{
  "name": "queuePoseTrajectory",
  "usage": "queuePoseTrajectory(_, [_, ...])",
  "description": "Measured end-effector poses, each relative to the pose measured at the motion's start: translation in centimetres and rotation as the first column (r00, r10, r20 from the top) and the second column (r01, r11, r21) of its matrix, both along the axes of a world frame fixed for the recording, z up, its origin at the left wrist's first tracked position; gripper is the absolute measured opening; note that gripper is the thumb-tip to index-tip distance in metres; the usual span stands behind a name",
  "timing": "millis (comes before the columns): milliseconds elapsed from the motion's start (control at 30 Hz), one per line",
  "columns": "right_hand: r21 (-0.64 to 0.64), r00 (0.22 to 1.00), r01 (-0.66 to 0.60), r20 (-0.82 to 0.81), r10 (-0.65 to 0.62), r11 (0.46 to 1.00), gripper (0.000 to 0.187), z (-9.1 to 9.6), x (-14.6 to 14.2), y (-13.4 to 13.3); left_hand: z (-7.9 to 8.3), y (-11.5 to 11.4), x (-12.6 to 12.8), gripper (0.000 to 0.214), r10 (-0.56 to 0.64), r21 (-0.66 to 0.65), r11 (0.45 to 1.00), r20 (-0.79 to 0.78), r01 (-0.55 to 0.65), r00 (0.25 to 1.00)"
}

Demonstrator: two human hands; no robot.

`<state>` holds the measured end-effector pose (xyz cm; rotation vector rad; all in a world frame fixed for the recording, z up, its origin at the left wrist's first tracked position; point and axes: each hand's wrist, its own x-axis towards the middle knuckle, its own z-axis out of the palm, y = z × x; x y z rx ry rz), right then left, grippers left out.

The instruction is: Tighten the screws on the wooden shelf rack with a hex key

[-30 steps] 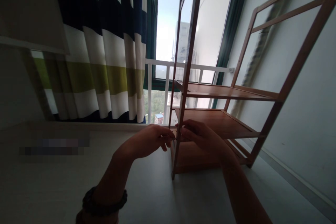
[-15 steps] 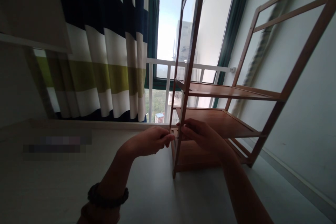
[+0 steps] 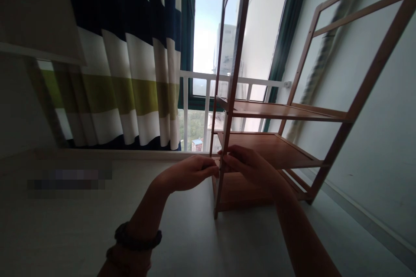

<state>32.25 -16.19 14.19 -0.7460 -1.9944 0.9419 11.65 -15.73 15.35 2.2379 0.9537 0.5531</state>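
Observation:
A brown wooden shelf rack stands in front of me, with several boards between slim upright posts. My left hand is at the outer side of the near left post, fingers curled and pinched together against it. Whatever lies between those fingertips is too small or hidden to make out. From the inner side, my right hand grips the same post at the level of the middle board. Its fingertips pass partly behind the post. A dark band circles my left wrist.
Behind the rack is a window with a white railing. A striped curtain hangs at the left, and a white wall runs along the right. Pale floor extends below my arms. A blurred-out patch lies at the left.
My left hand has moved slightly right, its fingertips now against the post. My right hand keeps its place on the post, and the rack has not shifted.

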Motion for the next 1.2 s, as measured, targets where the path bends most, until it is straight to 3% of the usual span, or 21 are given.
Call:
queuePoseTrajectory(133, [-0.005,1.0,-0.009,-0.002,0.009,1.0,0.029,0.1,-0.1,-0.1,-0.1,0.3,-0.1,0.04,0.053,-0.126,0.991,0.045,-0.047,0.998])
queuePoseTrajectory(333, [0.018,0.999,0.019,0.031,-0.019,1.0,0.029,0.2,-0.2,-0.2,-0.4,0.6,-0.2,0.045,0.031,-0.251,0.968,0.11,-0.002,0.993])
queuePoseTrajectory(600, [0.015,0.999,0.006,0.036,-0.006,1.0,0.028,0.3,-0.2,-0.2,0.5,-0.4,0.6,0.038,0.08,-0.057,0.995,0.008,-0.079,0.997])
queuePoseTrajectory(800, [0.069,0.995,0.056,0.073,-0.061,0.996,0.028,0.4,-0.2,-0.4,0.0,-0.3,0.7,0.033,0.111,0.048,0.993,-0.019,-0.11,0.994])
queuePoseTrajectory(1033, [0.1,0.991,0.069,0.108,-0.079,0.993,0.028,0.4,-0.1,-0.2,-0.2,0.2,0.0,0.031,0.035,0.012,0.999,0.007,-0.035,0.999])
queuePoseTrajectory(1200, [0.088,0.995,0.059,0.08,-0.066,0.994,0.027,0.3,-0.1,-0.3,0.1,0.3,-0.6,0.036,0.048,-0.018,0.999,-0.023,-0.048,0.999])
